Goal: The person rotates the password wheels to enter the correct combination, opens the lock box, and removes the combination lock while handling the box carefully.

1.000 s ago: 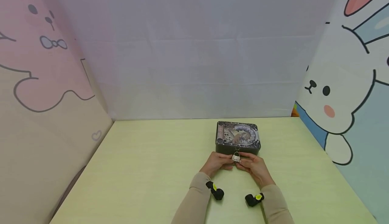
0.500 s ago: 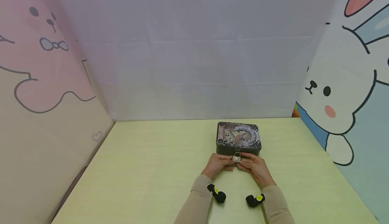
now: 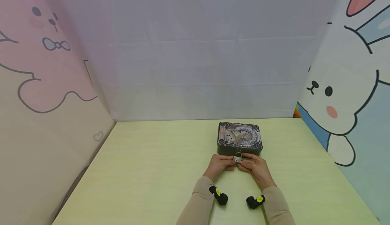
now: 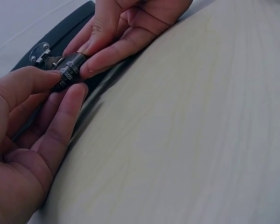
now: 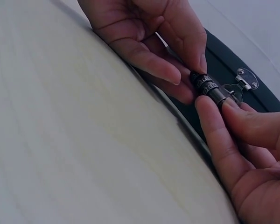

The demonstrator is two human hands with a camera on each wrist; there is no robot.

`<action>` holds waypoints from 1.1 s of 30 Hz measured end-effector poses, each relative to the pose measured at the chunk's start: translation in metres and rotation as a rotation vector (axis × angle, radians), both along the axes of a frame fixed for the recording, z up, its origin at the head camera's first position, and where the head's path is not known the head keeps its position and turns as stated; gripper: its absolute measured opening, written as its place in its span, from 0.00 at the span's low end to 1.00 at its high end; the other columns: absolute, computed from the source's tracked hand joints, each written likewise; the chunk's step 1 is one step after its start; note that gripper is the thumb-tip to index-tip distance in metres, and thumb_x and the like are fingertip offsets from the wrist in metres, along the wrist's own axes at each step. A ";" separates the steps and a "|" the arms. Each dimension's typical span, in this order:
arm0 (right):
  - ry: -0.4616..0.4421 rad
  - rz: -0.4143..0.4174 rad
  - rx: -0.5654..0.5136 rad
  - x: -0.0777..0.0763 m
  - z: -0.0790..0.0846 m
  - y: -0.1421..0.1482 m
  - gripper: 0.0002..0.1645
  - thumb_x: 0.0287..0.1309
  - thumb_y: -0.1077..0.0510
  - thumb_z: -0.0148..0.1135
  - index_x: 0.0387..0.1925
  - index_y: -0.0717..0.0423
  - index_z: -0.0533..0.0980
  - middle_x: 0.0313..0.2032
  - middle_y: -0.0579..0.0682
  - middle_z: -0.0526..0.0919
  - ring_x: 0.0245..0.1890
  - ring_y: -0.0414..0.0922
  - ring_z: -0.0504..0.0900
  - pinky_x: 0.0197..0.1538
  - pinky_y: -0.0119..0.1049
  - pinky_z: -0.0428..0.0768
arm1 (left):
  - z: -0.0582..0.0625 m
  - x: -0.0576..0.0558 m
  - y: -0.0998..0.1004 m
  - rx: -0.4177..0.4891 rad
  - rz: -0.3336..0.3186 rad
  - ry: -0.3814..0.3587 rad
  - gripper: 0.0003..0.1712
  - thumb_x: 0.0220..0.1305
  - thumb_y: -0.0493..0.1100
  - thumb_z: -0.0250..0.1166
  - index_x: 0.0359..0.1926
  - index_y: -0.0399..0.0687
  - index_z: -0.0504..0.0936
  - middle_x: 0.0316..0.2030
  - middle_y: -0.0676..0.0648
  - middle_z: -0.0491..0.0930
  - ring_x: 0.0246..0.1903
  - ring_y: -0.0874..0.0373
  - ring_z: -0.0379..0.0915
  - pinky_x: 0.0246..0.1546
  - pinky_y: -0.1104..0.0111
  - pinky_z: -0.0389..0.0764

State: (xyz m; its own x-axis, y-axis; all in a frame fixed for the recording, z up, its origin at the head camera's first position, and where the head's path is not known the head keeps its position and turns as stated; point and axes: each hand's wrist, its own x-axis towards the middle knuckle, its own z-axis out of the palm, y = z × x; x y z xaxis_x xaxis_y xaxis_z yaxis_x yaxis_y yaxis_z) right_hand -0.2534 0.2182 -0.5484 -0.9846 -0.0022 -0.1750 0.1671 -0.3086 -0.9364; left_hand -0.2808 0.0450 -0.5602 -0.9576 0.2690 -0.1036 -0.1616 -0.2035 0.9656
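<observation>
A dark tin box [image 3: 239,137] with an ornate printed lid lies on the table, its front facing me. From the metal hasp [image 4: 41,56] on that front hangs a small combination padlock [image 3: 237,158]. Rows of digit wheels show on the padlock [image 4: 69,71] in the left wrist view. My left hand [image 3: 217,165] pinches one end of it between thumb and fingers. At the other end my right hand [image 3: 255,169] pinches it too, thumb and fingertips beside the wheels [image 5: 206,85]. Fingers of both hands cover parts of the padlock's body.
The pale yellow table [image 3: 152,170] stretches out around the box. A white curtain [image 3: 195,65] closes off the back, with printed cartoon panels [image 3: 332,116] at the sides. Black wrist cameras [image 3: 255,202] sit on both sleeves.
Both hands stay at the padlock with almost the same grip. The left forearm has shifted slightly to the right; the box appears to stay put on the table.
</observation>
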 end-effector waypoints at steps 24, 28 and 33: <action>-0.003 -0.070 -0.027 0.007 0.000 -0.005 0.23 0.62 0.81 0.51 0.59 0.76 0.68 0.34 0.54 0.86 0.33 0.45 0.87 0.43 0.38 0.88 | 0.002 0.005 0.001 0.009 0.012 0.002 0.14 0.60 0.23 0.66 0.48 0.25 0.83 0.41 0.31 0.84 0.31 0.51 0.85 0.36 0.63 0.89; -0.015 -0.071 -0.030 0.009 0.002 -0.005 0.23 0.62 0.81 0.51 0.59 0.76 0.68 0.34 0.54 0.86 0.33 0.45 0.87 0.44 0.38 0.88 | 0.003 0.006 0.000 0.004 0.009 0.002 0.14 0.60 0.24 0.66 0.48 0.24 0.83 0.40 0.31 0.84 0.31 0.51 0.86 0.36 0.63 0.89; -0.014 -0.067 -0.037 0.009 0.004 -0.004 0.24 0.63 0.80 0.51 0.61 0.76 0.66 0.34 0.54 0.86 0.33 0.45 0.87 0.44 0.38 0.88 | 0.005 0.007 0.000 0.008 0.009 0.001 0.13 0.60 0.25 0.66 0.48 0.25 0.83 0.40 0.31 0.84 0.30 0.52 0.85 0.36 0.64 0.89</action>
